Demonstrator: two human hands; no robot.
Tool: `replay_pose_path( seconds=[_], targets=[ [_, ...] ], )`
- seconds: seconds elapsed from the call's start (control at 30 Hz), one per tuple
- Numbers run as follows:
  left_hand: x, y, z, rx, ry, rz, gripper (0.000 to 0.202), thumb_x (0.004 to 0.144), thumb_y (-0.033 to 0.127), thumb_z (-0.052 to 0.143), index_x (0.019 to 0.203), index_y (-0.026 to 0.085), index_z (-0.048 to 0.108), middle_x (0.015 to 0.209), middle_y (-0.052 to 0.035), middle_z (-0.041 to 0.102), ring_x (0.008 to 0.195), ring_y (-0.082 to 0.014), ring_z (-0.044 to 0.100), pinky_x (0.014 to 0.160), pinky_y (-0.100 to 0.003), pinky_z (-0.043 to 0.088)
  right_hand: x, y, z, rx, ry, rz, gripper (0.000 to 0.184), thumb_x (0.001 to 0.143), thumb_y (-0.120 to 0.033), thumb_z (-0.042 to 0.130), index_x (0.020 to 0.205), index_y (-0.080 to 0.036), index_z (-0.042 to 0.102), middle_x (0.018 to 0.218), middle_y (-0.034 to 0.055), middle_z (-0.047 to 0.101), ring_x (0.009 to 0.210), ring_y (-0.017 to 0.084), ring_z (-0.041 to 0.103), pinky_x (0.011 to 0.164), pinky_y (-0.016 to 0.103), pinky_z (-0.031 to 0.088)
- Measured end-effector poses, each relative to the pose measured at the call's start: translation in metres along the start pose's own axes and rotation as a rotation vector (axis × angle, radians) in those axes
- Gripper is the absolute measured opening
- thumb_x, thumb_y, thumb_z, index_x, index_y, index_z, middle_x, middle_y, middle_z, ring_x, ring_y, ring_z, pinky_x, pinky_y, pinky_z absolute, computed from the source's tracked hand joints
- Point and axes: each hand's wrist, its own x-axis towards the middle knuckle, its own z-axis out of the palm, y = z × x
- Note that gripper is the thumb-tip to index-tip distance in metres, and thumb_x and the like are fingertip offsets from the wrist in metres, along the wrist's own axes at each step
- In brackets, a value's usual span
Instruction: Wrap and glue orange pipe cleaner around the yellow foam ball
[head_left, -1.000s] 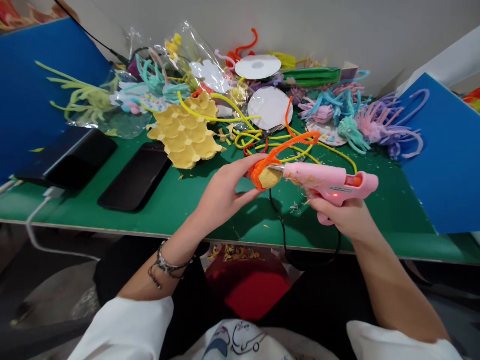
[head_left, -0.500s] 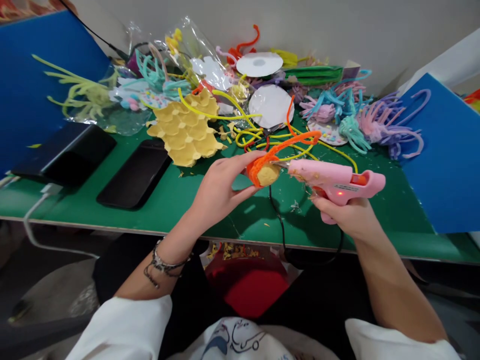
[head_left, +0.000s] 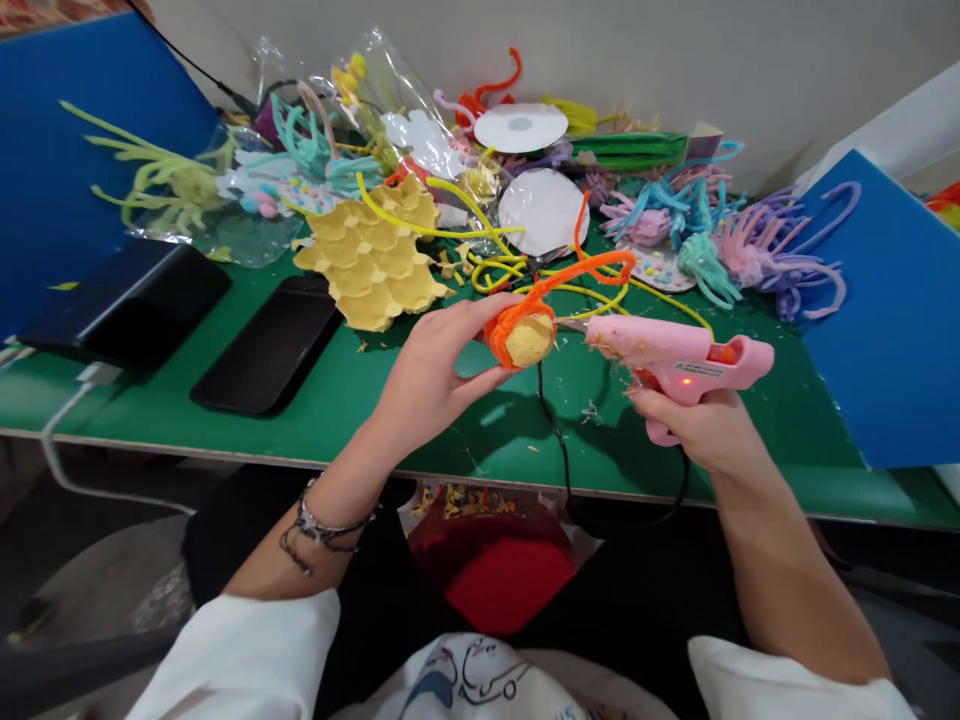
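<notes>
Lap: a red bag sits below the near edge of the surface, between the two white sleeves.
Left hand: fingers closed around a small yellow cup with an orange pipe cleaner wound about it, held in the air over the middle of the surface, open face turned toward the right.
Right hand: fingers wrapped round the grip of a pink glue gun, red lamp lit (so it is powered); its black cord drops over the near edge.
Key relation: the gun's long axis runs left-right, nozzle pointing straight at the cup; the tip stands just beside the cup's right rim, apart from it by a small gap. The left hand is the nearer one to the cup.
Change: a second ago the nozzle was touching the cup; now the gun has drawn back to the right and the cup is turned more face-on.
Left part of the surface: two dark phones lie side by side.
Behind: a yellow egg tray piece, then yellow pipe cleaners and white discs.
Far edge: a heap of pastel pipe-cleaner shapes against the wall.
</notes>
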Motion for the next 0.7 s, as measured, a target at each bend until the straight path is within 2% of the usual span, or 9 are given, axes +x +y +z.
replay_pose_path(
  seconds=[0.13, 0.27, 0.5, 0.7],
  targets=[
    [0.0006, -0.0007, -0.0014, -0.048, 0.004, -0.017, 0.048, 0.085, 0.033, 0.065, 0.130, 0.022, 0.056, 0.124, -0.0077, 0.070, 0.105, -0.0222, 0.068, 0.094, -0.036, 0.053, -0.0003, -0.0011, 0.0002, -0.011, -0.009, 0.027, 0.025, 0.056, -0.036, 0.072, 0.061, -0.020, 0.054, 0.049, -0.0059, 0.047, 0.042, 0.006, 0.040, 0.036, 0.019, 0.030],
    [0.0000, -0.0023, -0.0014, -0.091, 0.007, -0.041, 0.048, 0.084, 0.035, 0.067, 0.129, 0.021, 0.057, 0.128, -0.0082, 0.068, 0.111, -0.0235, 0.067, 0.097, -0.037, 0.053, -0.0019, -0.0034, 0.0003, -0.002, -0.018, 0.036, 0.023, 0.058, -0.034, 0.070, 0.065, -0.018, 0.055, 0.049, -0.0068, 0.047, 0.042, 0.005, 0.039, 0.036, 0.018, 0.028],
    [-0.0029, -0.0064, 0.0025, -0.218, 0.068, -0.079, 0.055, 0.080, 0.038, 0.072, 0.130, 0.019, 0.057, 0.129, -0.0101, 0.068, 0.113, -0.0233, 0.067, 0.098, -0.036, 0.055, -0.0024, -0.0025, 0.0011, 0.023, -0.025, 0.045, 0.023, 0.057, -0.034, 0.071, 0.066, -0.018, 0.057, 0.049, -0.0066, 0.047, 0.041, 0.005, 0.040, 0.035, 0.017, 0.027],
    [-0.0038, -0.0099, 0.0047, -0.308, 0.072, -0.126, 0.062, 0.078, 0.047, 0.073, 0.131, 0.020, 0.057, 0.129, -0.0104, 0.067, 0.114, -0.0246, 0.066, 0.099, -0.037, 0.054, 0.0005, -0.0001, 0.0021, 0.077, -0.009, 0.018, 0.022, 0.054, -0.031, 0.071, 0.063, -0.019, 0.054, 0.047, -0.0071, 0.046, 0.039, 0.004, 0.037, 0.033, 0.017, 0.023]
  ],
)
